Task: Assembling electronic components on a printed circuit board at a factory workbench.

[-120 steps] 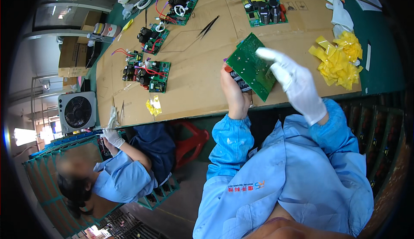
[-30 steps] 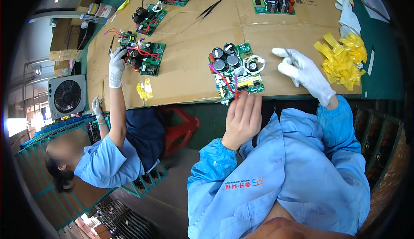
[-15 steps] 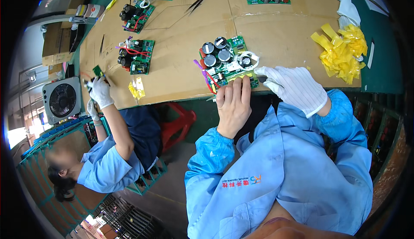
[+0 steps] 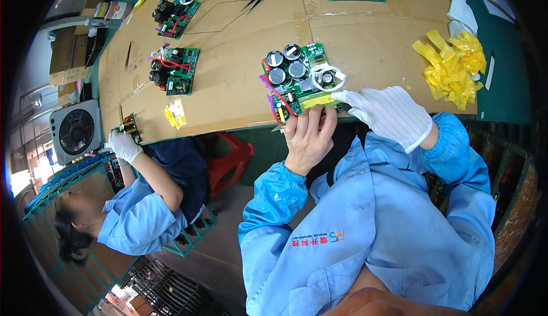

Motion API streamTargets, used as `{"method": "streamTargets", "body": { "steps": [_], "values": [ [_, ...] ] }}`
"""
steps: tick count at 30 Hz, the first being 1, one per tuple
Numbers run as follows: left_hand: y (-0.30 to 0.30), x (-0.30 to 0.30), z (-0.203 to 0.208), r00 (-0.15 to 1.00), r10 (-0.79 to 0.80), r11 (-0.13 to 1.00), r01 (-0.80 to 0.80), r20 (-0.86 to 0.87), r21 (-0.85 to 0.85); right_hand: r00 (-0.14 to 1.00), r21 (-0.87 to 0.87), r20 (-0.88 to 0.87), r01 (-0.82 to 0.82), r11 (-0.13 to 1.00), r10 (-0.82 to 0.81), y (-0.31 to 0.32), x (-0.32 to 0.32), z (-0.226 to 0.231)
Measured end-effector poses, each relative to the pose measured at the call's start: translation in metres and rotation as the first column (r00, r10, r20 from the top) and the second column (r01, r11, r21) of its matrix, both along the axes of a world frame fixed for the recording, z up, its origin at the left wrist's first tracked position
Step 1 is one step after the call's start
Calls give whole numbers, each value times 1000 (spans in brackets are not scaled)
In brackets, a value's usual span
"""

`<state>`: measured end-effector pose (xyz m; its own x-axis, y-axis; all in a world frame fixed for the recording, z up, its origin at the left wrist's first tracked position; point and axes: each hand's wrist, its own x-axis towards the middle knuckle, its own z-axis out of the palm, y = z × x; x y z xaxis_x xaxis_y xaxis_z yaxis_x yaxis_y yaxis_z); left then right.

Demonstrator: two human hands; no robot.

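Observation:
A green circuit board (image 4: 313, 60) with several black round capacitors, a white cable loop (image 4: 341, 82) and red and purple wires lies at the table's near edge. My bare left hand (image 4: 310, 136) curls its fingers over the board's near edge, closed on it; the fingertips' undersides are hidden. A strip of yellow tape (image 4: 317, 100) runs along that side of the board. My right hand (image 4: 394, 115), in a white striped glove, has thumb and fingers closed at the strip's right end, beside the cable loop. The exact pinch is partly hidden by the glove.
To the right lies a heap of yellow tape (image 4: 454, 68), with white gloves (image 4: 458, 9) behind it. More circuit boards (image 4: 182, 71) stand on the cardboard-covered table (image 4: 240, 82). At left a co-worker's gloved hand (image 4: 123, 146) is at another board (image 4: 130, 128), near a fan (image 4: 76, 129).
The yellow strip shows more plainly on my board, and my right fingertips have moved slightly left. The co-worker's hands have come down toward the table edge with their board.

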<state>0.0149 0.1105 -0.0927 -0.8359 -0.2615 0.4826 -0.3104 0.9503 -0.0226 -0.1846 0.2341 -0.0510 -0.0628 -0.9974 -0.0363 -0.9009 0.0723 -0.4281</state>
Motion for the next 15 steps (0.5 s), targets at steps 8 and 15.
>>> {"method": "streamTargets", "body": {
  "steps": [8, 15],
  "values": [
    [-1, 1, -3, 1000, -14, 998, 14, -2, -66, 996, 165, 91, -5, 986, -10, -9, -6, 12],
    [-1, 1, -3, 1000, -21, 996, 21, 7, -85, 993, 69, 121, -5, 998, -3, -9, -6, 2]
  ]
}}
